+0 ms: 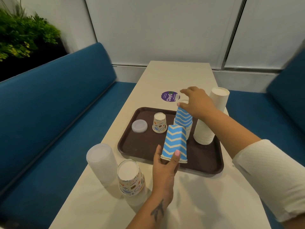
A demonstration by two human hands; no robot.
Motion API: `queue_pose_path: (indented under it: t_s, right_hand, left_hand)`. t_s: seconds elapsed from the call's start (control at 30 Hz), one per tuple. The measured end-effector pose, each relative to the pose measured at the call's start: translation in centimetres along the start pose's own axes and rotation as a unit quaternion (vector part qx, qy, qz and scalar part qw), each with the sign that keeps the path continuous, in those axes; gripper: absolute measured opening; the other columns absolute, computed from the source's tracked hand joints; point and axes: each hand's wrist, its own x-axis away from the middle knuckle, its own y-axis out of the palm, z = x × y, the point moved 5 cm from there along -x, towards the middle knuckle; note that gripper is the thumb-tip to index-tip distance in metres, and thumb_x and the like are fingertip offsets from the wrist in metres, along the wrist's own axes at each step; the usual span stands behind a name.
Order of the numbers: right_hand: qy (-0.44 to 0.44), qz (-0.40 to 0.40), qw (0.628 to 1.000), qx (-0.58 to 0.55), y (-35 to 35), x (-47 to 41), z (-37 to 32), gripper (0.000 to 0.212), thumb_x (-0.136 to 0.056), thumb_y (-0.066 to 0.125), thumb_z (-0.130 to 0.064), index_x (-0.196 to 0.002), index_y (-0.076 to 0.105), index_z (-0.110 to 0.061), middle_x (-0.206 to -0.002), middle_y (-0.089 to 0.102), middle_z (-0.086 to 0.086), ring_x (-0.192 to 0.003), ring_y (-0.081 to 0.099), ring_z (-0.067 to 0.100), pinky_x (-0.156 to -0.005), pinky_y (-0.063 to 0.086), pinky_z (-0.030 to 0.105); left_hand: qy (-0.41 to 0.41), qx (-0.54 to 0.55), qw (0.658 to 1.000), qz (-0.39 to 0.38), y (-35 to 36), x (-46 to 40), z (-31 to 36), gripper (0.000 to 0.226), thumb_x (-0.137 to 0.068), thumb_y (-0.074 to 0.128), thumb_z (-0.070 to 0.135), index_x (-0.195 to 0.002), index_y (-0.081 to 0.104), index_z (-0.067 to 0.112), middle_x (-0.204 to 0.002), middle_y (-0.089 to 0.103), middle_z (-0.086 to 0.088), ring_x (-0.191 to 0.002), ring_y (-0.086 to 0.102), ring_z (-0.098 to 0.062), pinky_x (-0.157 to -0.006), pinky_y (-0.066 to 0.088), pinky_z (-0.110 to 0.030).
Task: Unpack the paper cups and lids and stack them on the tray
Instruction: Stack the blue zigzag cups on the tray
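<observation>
Soft, even indoor light from above leaves the pale tabletop (165, 76) bright and without glare, with only faint, diffuse shadows under the left hand (165, 164) and beside the stacks near the front edge. The wide-angle lens bows the blue bench backs (57, 96) and the wall panel seams (234, 30) outward toward the edges. Motion blur smears the plant (21, 33) at upper left and the frame's right edge, while the brown tray (140, 146) at centre stays fairly sharp.

Café booth: blue benches (54, 116) flank a table (178, 75) (stickered).
</observation>
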Motion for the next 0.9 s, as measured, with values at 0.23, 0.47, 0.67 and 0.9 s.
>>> queue_pose_path:
  t_s: [0.23,0.47,0.67,0.9]
  right_hand:
    - [0.019,-0.313,0.945,-0.095,-1.5,5.4,-2.7,0.056,-0.084,0.053,-0.064,-0.120,0.058,-0.022,-0.111,0.062,0.000,-0.090,0.066,0.022,-0.070,0.056,0.031]
    - [0.024,-0.266,0.951,-0.157,-2.0,5.5,-2.0,0.044,-0.081,0.067,-0.053,-0.107,0.061,-0.018,-0.095,0.067,0.002,-0.070,0.063,0.014,-0.060,0.053,0.024]
    - [0.033,-0.069,0.980,-0.185,-5.3,2.8,-1.3,0.047,-0.079,0.069,-0.049,-0.116,0.055,-0.022,-0.113,0.059,0.001,-0.093,0.058,0.018,-0.071,0.052,0.028]
    - [-0.015,0.100,0.989,-0.110,-6.4,-0.1,-1.0,0.057,-0.083,0.066,-0.047,-0.129,0.047,-0.020,-0.127,0.051,0.005,-0.108,0.054,0.025,-0.089,0.049,0.040]
  left_hand:
    - [0.021,-0.002,1.000,-0.021,2.1,0.0,1.0,0.140,-0.025,0.090,0.064,-0.146,0.032,0.026,-0.106,0.071,0.013,-0.106,0.067,-0.013,-0.080,0.056,-0.024]
    - [0.030,-0.047,0.996,-0.063,3.5,1.1,1.4,0.114,-0.045,0.084,0.064,-0.143,0.036,0.032,-0.121,0.065,0.016,-0.115,0.061,-0.010,-0.084,0.052,-0.027]
    - [0.016,-0.059,0.998,-0.021,2.8,1.2,1.4,0.069,-0.083,0.071,0.021,-0.142,0.037,0.028,-0.141,0.044,0.010,-0.132,0.045,-0.013,-0.100,0.044,-0.037]
    - [0.027,-0.110,0.993,0.012,1.6,1.0,1.1,0.025,-0.091,0.061,0.007,-0.110,0.060,0.024,-0.111,0.062,0.011,-0.112,0.057,-0.010,-0.087,0.054,-0.031]
